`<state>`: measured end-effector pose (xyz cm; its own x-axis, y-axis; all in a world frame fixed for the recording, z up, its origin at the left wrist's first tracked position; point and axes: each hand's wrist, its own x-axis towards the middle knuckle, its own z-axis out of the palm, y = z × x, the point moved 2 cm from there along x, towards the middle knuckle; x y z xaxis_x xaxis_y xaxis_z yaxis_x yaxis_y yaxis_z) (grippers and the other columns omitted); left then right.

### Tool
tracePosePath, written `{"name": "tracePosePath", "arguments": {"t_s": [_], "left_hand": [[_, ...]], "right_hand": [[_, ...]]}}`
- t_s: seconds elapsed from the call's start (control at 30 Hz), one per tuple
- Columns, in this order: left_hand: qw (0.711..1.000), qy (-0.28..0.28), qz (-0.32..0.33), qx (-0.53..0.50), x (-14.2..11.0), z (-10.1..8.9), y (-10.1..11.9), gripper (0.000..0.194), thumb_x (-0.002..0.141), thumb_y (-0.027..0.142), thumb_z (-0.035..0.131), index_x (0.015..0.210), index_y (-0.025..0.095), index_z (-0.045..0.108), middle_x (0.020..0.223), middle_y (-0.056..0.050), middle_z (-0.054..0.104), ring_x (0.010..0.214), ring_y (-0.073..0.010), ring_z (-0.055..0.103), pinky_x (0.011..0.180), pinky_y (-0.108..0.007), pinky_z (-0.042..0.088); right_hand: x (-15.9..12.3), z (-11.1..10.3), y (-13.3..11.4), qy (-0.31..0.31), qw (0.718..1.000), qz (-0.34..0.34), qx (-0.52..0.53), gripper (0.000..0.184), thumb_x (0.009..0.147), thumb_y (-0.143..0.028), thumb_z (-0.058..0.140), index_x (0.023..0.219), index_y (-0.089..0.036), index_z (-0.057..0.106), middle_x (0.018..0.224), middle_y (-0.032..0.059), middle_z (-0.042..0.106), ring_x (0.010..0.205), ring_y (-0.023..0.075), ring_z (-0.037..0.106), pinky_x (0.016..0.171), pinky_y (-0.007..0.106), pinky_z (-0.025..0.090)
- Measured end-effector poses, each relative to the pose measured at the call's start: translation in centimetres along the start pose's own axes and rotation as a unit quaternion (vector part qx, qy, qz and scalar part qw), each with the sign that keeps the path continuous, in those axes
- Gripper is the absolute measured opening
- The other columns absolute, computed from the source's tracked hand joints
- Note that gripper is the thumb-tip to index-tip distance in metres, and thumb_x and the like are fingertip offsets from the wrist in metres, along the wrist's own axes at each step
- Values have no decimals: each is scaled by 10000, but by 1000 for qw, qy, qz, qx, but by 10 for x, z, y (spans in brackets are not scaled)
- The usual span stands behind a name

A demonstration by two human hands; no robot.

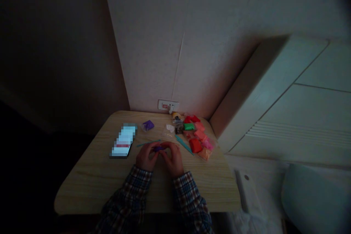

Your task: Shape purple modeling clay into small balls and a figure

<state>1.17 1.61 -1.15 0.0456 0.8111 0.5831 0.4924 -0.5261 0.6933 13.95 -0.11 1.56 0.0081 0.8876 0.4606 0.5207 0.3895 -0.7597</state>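
Observation:
Between the fingertips of both hands is a small piece of purple modelling clay [158, 148], held just above the wooden table [109, 186]. My left hand [146, 156] pinches it from the left, and my right hand [173, 159] grips it from the right. Fingers cover part of the clay, so its full shape is hidden. Beyond the left hand lies a thin teal stick [148, 143]. A clear bag with purple clay [148, 125] rests farther back. Teal modelling tools [184, 144] lie right of the right hand.
A lit phone [124, 140] lies at the left. Several bags of clay, including red [195, 145], green [189, 127] and pink [207, 143], crowd the right side. White clay [170, 128] sits at the back middle. A wall socket [168, 105] holds a plug.

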Motion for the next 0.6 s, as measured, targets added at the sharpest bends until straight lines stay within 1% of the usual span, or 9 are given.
{"name": "tracePosePath", "arguments": {"t_s": [0.07, 0.23, 0.4, 0.6], "left_hand": [[1000, 3, 8, 6, 0, -1, 1, 188, 802, 263, 506, 977, 209, 548, 921, -55, 636, 828, -162, 626, 658, -276, 577], [999, -4, 34, 28, 1, -1, 3, 163, 821, 259, 487, 956, 200, 559, 910, -68, 625, 864, -175, 600, 713, -301, 555], [995, -15, 73, 61, 4, -3, 8, 164, 829, 231, 468, 958, 204, 565, 912, -62, 621, 892, -184, 569, 795, -334, 506], [992, -13, 107, 72, 4, -2, 6, 158, 828, 203, 473, 948, 194, 575, 910, -62, 611, 889, -178, 562, 795, -326, 496]], "right_hand": [[0, 0, 1, -2, 1000, 11, 11, 136, 805, -270, 540, 909, -188, 572, 848, 37, 649, 814, 180, 581, 789, 326, 408], [1, -1, 4, 3, 999, 27, 36, 97, 803, -264, 539, 806, -181, 590, 775, 31, 645, 762, 176, 586, 732, 305, 435], [2, -2, 4, -2, 998, 26, 56, 116, 803, -270, 537, 816, -173, 599, 789, 41, 651, 764, 179, 590, 736, 311, 442], [2, -3, 6, -5, 998, 27, 58, 112, 795, -273, 542, 793, -184, 610, 768, 31, 648, 746, 174, 586, 726, 299, 442]]}}
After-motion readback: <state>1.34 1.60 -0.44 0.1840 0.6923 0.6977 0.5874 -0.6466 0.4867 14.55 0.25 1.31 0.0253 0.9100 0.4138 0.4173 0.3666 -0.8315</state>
